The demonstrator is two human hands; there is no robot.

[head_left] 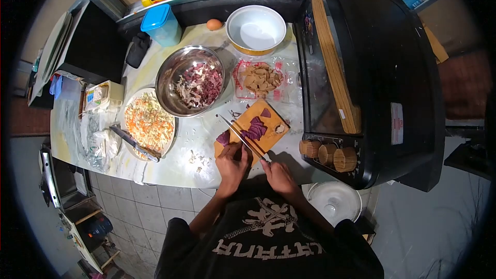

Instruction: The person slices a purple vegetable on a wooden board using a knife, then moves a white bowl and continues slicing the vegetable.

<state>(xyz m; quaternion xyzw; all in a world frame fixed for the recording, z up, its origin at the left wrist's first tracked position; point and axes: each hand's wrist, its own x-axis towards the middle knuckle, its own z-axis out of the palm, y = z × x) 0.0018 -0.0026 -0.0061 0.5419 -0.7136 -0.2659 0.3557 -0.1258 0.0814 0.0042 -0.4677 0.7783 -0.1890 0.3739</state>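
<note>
My right hand (280,175) is closed round the handle of a kitchen knife (242,137), whose blade lies diagonally over an orange-brown cutting board (271,111). On the board, to the right of the blade, is a pile of purple vegetable slices (256,128), with a small purple offcut (265,112) behind it. My left hand (232,166) rests at the board's near left edge with fingers curled. Its fingertips seem to press a larger purple vegetable piece (223,137), left of the blade; the contact is partly hidden.
A steel bowl (164,90) of purple and whitish pieces stands back left, beside a plate of chopped orange-white vegetables (147,119) with another knife (132,142) across it. Behind the board are a bag of brown pieces (262,79) and a white bowl (256,28). A black oven (330,72) bounds the right.
</note>
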